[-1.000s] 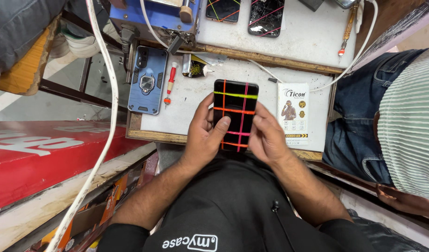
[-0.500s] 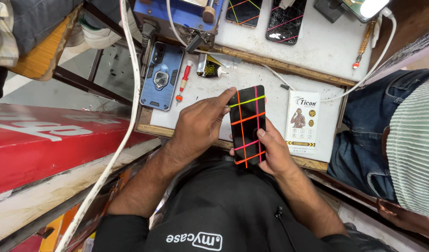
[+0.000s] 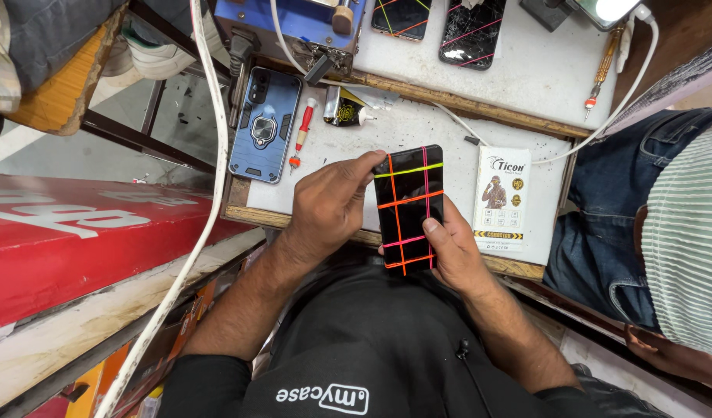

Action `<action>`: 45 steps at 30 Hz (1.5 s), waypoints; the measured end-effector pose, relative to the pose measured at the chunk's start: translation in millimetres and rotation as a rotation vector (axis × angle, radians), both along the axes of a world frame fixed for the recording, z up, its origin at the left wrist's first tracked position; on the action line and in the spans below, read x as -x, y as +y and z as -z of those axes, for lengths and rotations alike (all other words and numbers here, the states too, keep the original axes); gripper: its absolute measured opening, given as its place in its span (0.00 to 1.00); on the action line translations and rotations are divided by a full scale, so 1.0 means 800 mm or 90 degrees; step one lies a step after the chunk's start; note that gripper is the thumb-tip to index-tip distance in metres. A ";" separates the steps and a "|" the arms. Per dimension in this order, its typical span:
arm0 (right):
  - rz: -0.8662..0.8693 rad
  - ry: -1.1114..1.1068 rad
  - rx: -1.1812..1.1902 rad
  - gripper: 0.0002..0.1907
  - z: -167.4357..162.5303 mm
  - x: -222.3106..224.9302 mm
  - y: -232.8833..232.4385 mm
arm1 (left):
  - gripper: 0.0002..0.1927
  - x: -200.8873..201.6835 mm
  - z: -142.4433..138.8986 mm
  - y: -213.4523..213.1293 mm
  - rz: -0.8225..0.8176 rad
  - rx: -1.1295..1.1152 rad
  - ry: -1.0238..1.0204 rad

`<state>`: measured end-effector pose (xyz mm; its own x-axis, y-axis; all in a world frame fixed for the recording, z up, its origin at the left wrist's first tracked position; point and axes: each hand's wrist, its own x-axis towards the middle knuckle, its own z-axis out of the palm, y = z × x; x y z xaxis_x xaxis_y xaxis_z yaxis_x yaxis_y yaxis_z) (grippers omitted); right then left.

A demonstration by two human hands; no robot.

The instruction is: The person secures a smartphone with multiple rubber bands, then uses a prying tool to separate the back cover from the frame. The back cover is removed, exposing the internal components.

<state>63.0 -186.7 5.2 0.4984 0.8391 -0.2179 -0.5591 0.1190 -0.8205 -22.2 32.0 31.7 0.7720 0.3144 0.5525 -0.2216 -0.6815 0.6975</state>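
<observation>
both hands grip a black phone (image 3: 407, 207) bound with bright bands: left hand (image 3: 329, 209) on its edge, right hand (image 3: 449, 251) beneath, above the white surface (image 3: 333, 174).

White worktable (image 3: 418, 131) carries blue phone case (image 3: 265, 124), red screwdriver (image 3: 302, 133), white packet (image 3: 501, 198).

Even daylight over my bench (image 3: 526, 77) — soft, faint shadows under my hands. A lamp (image 3: 615, 8) burns white at the top edge. The phone (image 3: 409, 205) I hold shows mild sheen. Sharp centre — wide-angle bending at the edges.
</observation>
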 end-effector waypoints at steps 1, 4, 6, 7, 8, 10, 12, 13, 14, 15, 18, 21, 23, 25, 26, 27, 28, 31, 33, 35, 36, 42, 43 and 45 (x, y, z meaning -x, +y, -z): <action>0.018 -0.032 -0.001 0.30 0.001 0.002 0.002 | 0.19 0.001 0.004 -0.001 0.004 0.034 0.019; 0.072 -0.115 0.007 0.29 -0.002 0.006 0.010 | 0.31 0.006 0.014 -0.014 0.106 0.525 0.126; 0.106 -0.152 0.031 0.29 -0.010 0.008 0.012 | 0.46 0.003 0.019 -0.028 0.162 0.631 0.177; 0.073 -0.255 0.059 0.28 -0.016 0.006 0.012 | 0.54 0.001 0.021 -0.035 0.190 0.682 0.202; 0.039 -0.358 0.086 0.27 -0.024 0.002 0.010 | 0.56 0.001 0.021 -0.041 0.189 0.624 0.203; 0.006 -0.482 0.151 0.26 -0.039 -0.007 0.008 | 0.59 0.004 0.017 -0.051 0.185 0.514 0.209; 0.004 -0.529 0.219 0.24 -0.051 -0.019 0.009 | 0.60 0.006 0.011 -0.053 0.208 0.565 0.202; 0.037 -0.562 0.212 0.24 -0.055 -0.026 0.011 | 0.61 0.005 0.008 -0.052 0.221 0.586 0.196; 0.067 -0.591 0.209 0.24 -0.060 -0.032 0.013 | 0.60 0.006 0.003 -0.052 0.203 0.553 0.221; 0.097 -0.621 0.206 0.23 -0.063 -0.037 0.013 | 0.59 0.007 -0.001 -0.053 0.186 0.522 0.246; 0.131 -0.754 0.292 0.21 -0.070 -0.047 0.014 | 0.59 0.004 -0.013 -0.055 0.160 0.441 0.278; 0.158 -0.822 0.301 0.19 -0.069 -0.050 0.013 | 0.60 0.004 -0.020 -0.060 0.147 0.427 0.296; 0.185 -0.854 0.317 0.17 -0.065 -0.049 0.014 | 0.61 0.005 -0.022 -0.063 0.134 0.401 0.302; 0.215 -0.875 0.320 0.16 -0.059 -0.047 0.015 | 0.62 0.005 -0.021 -0.065 0.119 0.343 0.303; 0.230 -0.880 0.317 0.15 -0.056 -0.046 0.016 | 0.62 0.005 -0.020 -0.065 0.116 0.334 0.302; 0.247 -0.885 0.314 0.15 -0.053 -0.045 0.017 | 0.62 0.005 -0.019 -0.066 0.114 0.325 0.300; 0.257 -0.891 0.308 0.15 -0.050 -0.045 0.018 | 0.62 0.005 -0.018 -0.067 0.112 0.316 0.298; 0.288 -0.910 0.285 0.14 -0.044 -0.044 0.019 | 0.63 0.004 -0.017 -0.069 0.103 0.283 0.290; 0.310 -0.923 0.264 0.13 -0.040 -0.044 0.020 | 0.63 0.003 -0.017 -0.070 0.101 0.281 0.286; 0.310 -0.916 0.264 0.13 -0.036 -0.045 0.021 | 0.63 0.001 -0.017 -0.071 0.097 0.276 0.291; 0.311 -0.913 0.265 0.13 -0.034 -0.046 0.021 | 0.63 0.001 -0.016 -0.071 0.096 0.273 0.298; 0.177 -0.400 0.099 0.25 -0.012 -0.053 0.020 | 0.49 -0.003 0.007 -0.061 0.177 0.597 0.266; 0.167 -0.310 0.114 0.27 -0.008 -0.054 0.018 | 0.45 -0.003 0.013 -0.057 0.217 0.715 0.251; 0.146 -0.130 0.141 0.32 -0.002 -0.058 0.016 | 0.41 -0.004 0.026 -0.044 0.304 0.962 0.227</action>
<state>109.4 -173.9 6.6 0.7197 0.6444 -0.2584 -0.3609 0.0293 -0.9321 -19.2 -3.6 10.6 0.9674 0.0821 -0.2398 0.1104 0.7152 0.6901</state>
